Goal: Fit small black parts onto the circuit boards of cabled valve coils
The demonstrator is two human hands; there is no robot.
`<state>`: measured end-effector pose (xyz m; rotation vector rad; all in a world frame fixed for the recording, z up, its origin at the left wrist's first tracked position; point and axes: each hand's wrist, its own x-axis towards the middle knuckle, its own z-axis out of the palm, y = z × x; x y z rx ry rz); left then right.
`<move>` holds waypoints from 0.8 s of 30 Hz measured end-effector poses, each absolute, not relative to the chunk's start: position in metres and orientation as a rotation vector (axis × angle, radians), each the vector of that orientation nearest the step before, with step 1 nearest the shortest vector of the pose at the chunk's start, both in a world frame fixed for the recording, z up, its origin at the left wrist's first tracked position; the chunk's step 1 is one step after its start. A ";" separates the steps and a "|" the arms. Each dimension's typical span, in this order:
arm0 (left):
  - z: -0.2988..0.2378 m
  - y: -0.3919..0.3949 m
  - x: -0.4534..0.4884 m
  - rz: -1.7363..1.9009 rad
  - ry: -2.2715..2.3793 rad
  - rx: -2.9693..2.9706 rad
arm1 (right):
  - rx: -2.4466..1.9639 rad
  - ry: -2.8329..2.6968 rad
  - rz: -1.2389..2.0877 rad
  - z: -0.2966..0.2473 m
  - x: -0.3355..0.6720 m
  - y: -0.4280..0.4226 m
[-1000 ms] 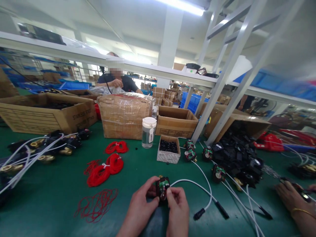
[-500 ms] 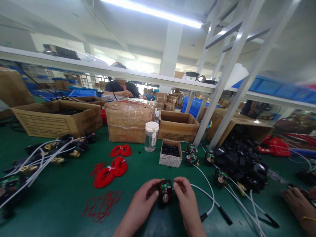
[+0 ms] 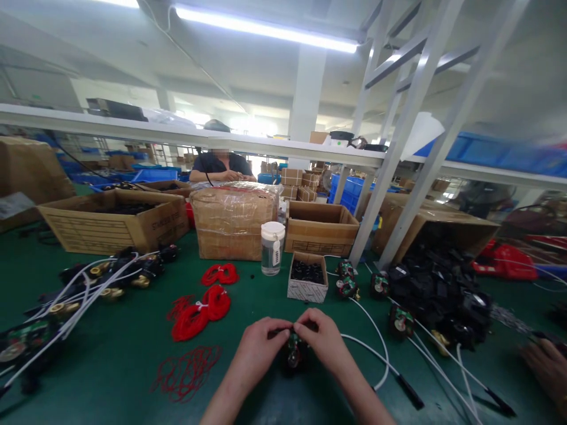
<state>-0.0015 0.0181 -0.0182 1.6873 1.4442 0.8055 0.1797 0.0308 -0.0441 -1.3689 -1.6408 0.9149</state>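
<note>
Two hands (image 3: 260,342) (image 3: 321,337) angle inward at the circuit unit (image 3: 293,358), fingers (image 3: 280,338) pinched, what they hold unclear.

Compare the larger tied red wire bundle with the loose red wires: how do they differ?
The tied bundle is dense and bright; the loose wires look darker and spread thinly. The bundle has a white tie; the loose wires show none. Both are red and lie on the green tabletop.
</note>
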 end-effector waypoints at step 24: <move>-0.060 0.001 -0.011 0.970 1.131 1.434 | -1.290 -1.619 0.959 -0.051 0.189 0.019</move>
